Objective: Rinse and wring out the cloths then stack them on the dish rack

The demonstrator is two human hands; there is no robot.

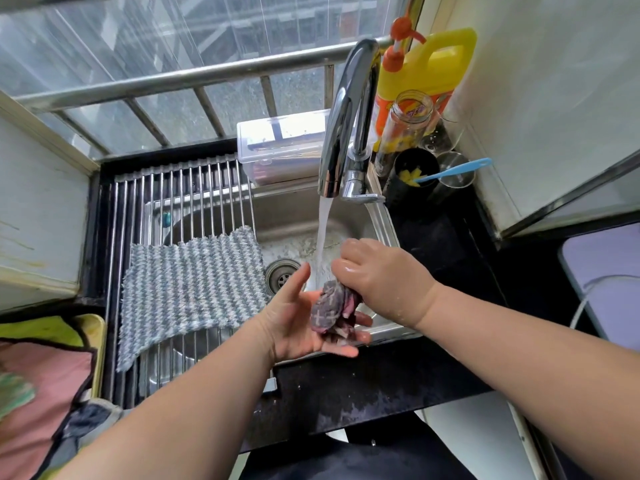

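Cupped open under the bunched purple cloth (pixel 331 311), my left hand (pixel 304 323) catches what my right hand (pixel 377 271) squeezes from above, both held beside the tap stream (pixel 323 233) over the sink (pixel 382 216) so runoff drains, with the grey striped cloth (pixel 190 282) already spread on the dish rack (pixel 173 192).

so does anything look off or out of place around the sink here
Mostly tidy. The grey striped cloth lies askew on the dish rack, one corner drooping past its front edge. Water is splashed across the black counter in front of the sink.
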